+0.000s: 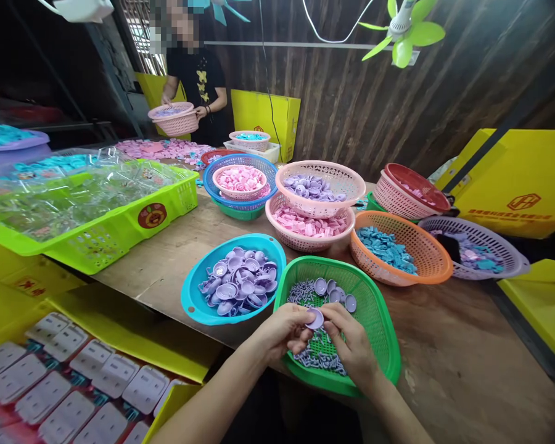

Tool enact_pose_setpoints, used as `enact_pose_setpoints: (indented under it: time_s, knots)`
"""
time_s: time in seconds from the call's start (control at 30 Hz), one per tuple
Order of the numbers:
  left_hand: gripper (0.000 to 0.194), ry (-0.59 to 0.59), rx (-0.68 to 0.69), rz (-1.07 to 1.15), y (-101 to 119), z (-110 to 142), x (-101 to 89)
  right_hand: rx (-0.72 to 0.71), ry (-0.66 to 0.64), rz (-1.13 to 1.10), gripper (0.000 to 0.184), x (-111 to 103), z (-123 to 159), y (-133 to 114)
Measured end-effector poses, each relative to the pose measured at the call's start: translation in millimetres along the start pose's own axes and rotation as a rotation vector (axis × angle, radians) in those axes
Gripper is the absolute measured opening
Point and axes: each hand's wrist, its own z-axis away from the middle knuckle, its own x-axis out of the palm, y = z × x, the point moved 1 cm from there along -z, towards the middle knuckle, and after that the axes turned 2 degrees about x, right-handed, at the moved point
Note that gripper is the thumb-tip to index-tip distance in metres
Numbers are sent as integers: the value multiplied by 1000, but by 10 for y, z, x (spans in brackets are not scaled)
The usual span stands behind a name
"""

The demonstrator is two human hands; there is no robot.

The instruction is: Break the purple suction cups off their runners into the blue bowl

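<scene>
Between the thumb and fingers of my left hand (289, 330) is a small round purple plastic dish (315, 319), its hollow side showing. My right hand (348, 336) is closed in a pinch against the dish's right edge; whatever its fingertips grip is hidden. Both hands are over a green basket (383, 345), which holds many small grey-purple hooked pieces (321, 361) and several loose purple dishes (337, 295). Touching it on the left, a blue basin (192, 302) is heaped with purple dish-shaped pieces (240, 280).
Behind stand pink baskets (284, 231), an orange basket (432, 259) of blue pieces and a blue basket (210, 185). A lime crate (92, 246) of clear packages is left. Below it sits a yellow carton (134, 336). A person (198, 80) holds a pink basket (176, 123) across the table.
</scene>
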Motion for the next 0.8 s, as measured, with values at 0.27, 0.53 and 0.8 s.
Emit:
enact_pose_setpoints:
  time_s: [0.27,0.53,0.8]
  knots:
    - [29,102,51,71,31,-57,-50,122,90,263,20,-39,-40,279]
    - [29,243,293,-195,-28,-180,-39,128,-555,650,21,200,-124,632]
    - [33,312,306,-171,-6,-150,-38,119,-517,553,16,161,-181,565]
